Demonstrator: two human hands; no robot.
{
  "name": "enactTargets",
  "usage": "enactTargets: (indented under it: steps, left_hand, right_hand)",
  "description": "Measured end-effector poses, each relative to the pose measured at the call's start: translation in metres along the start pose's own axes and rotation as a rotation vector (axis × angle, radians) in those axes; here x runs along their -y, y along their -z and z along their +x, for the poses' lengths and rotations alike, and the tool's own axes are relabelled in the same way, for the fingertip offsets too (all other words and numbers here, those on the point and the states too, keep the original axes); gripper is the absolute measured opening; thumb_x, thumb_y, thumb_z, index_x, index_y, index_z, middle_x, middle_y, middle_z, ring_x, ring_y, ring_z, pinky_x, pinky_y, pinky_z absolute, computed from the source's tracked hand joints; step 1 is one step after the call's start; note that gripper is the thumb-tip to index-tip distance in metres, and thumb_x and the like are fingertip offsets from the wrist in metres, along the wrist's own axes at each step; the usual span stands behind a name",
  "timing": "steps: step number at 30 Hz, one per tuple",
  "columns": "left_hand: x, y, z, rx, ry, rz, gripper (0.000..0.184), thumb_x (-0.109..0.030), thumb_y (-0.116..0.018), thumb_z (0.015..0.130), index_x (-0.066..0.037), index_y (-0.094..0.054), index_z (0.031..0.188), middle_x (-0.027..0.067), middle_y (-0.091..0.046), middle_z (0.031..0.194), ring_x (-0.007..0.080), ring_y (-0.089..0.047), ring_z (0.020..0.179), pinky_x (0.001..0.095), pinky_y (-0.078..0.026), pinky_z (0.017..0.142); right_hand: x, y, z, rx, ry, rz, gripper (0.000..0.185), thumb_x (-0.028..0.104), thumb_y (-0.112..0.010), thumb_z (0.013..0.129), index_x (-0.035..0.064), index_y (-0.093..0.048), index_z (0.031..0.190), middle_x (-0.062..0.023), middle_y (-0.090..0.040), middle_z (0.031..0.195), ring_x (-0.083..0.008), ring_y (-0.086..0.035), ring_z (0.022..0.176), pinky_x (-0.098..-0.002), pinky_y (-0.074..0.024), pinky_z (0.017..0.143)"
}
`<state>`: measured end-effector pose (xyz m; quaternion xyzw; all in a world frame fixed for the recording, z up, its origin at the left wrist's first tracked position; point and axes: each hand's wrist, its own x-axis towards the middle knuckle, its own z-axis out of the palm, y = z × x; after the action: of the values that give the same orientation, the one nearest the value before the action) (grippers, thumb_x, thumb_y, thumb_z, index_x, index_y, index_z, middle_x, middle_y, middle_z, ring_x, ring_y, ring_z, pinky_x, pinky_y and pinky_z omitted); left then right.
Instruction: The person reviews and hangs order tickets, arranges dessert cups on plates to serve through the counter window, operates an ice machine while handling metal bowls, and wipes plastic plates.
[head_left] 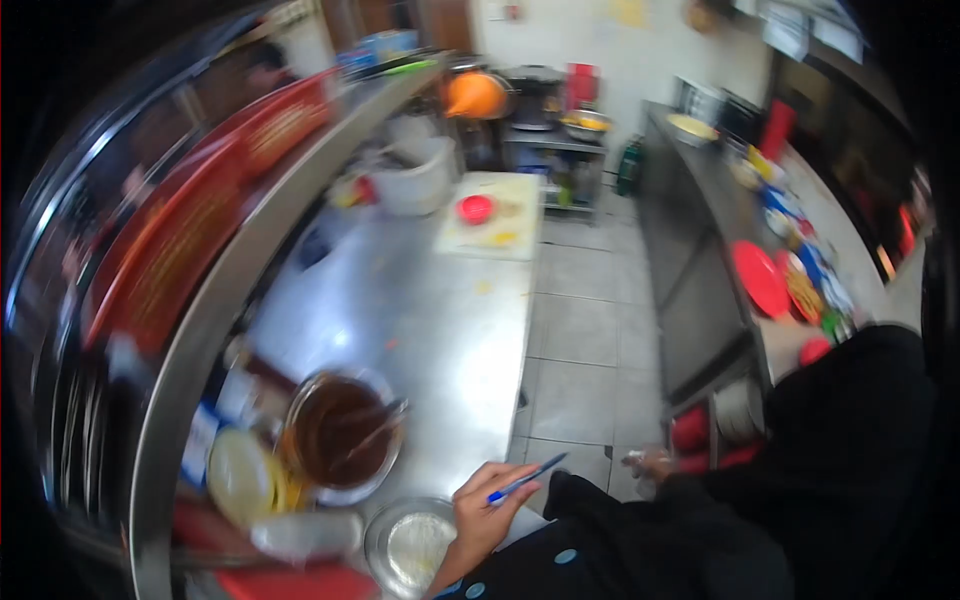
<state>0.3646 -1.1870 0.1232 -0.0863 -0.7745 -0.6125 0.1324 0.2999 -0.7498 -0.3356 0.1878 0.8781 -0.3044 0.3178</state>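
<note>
My left hand is at the bottom centre, its fingers and thumb closed round a blue pen that points up and to the right. Just left of this hand, a round metal bowl with pale contents stands on the counter. To the right, past the counter edge, my right hand hangs low at the end of a black sleeve. It is small and blurred, with something whitish and see-through at its fingers, so its grip is unclear.
A bowl of brown sauce with a utensil in it stands on the steel counter. Farther off are a cutting board with a red bowl, and a white bucket. Tiled floor separates the counters; a red plate lies right.
</note>
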Motion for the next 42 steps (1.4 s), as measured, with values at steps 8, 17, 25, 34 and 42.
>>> enactTargets:
  steps: [8,17,25,34,42]
  left_hand:
    - [0.033,-0.128,0.161,-0.027,0.120,-0.109,0.016,-0.003,-0.070,0.075,0.004,-0.067,0.089,0.0085,-0.064,0.081,0.0130,-0.058,0.073,0.0233,-0.045,0.068]
    - [-0.040,-0.424,0.347,0.726,-0.324,-0.314,0.018,-0.008,-0.069,0.079,0.002,-0.067,0.093,0.0086,-0.065,0.081,0.0129,-0.058,0.072,0.0236,-0.045,0.066]
    - [-0.102,-0.770,0.412,1.174,-0.608,-0.468,0.023,-0.020,-0.067,0.082,0.000,-0.068,0.093,0.0105,-0.068,0.078,0.0147,-0.062,0.070,0.0285,-0.046,0.063]
    - [-0.135,-1.188,0.311,1.266,-0.938,-0.150,0.023,-0.026,-0.073,0.071,-0.004,-0.070,0.076,0.0149,-0.066,0.073,0.0299,-0.065,0.072,0.0391,-0.050,0.064]
    - [-0.129,-1.261,0.251,1.351,-1.021,0.209,0.033,-0.032,-0.071,0.075,-0.003,-0.066,0.089,0.0194,-0.066,0.090,0.0367,-0.063,0.088,0.0448,-0.050,0.074]
  right_hand:
    - [0.026,0.091,-0.021,-0.046,-0.364,-0.108,0.052,0.054,-0.063,0.069,0.0153,-0.067,0.103,-0.0127,-0.065,0.102,-0.0274,-0.061,0.098,-0.0397,-0.0465,0.086]
    - [-0.061,0.201,0.012,-0.303,-0.151,0.076,0.041,0.041,-0.057,0.079,0.0186,-0.061,0.113,-0.0123,-0.059,0.112,-0.0274,-0.055,0.107,-0.0409,-0.0450,0.089]
    - [-0.046,0.178,-0.041,-0.874,-0.082,0.017,0.028,0.026,-0.053,0.085,0.0185,-0.060,0.111,-0.0111,-0.063,0.102,-0.0297,-0.060,0.096,-0.0391,-0.0486,0.083]
    - [0.025,0.099,0.031,-1.374,-0.916,0.427,0.021,0.027,-0.051,0.084,0.0147,-0.068,0.082,-0.0032,-0.061,0.056,-0.0202,-0.060,0.058,-0.0346,-0.0471,0.059]
    - [0.100,0.147,0.056,-1.072,-1.228,0.993,0.022,0.026,-0.064,0.070,0.0111,-0.065,0.086,-0.0073,-0.061,0.071,-0.0254,-0.059,0.061,-0.0391,-0.0459,0.053]
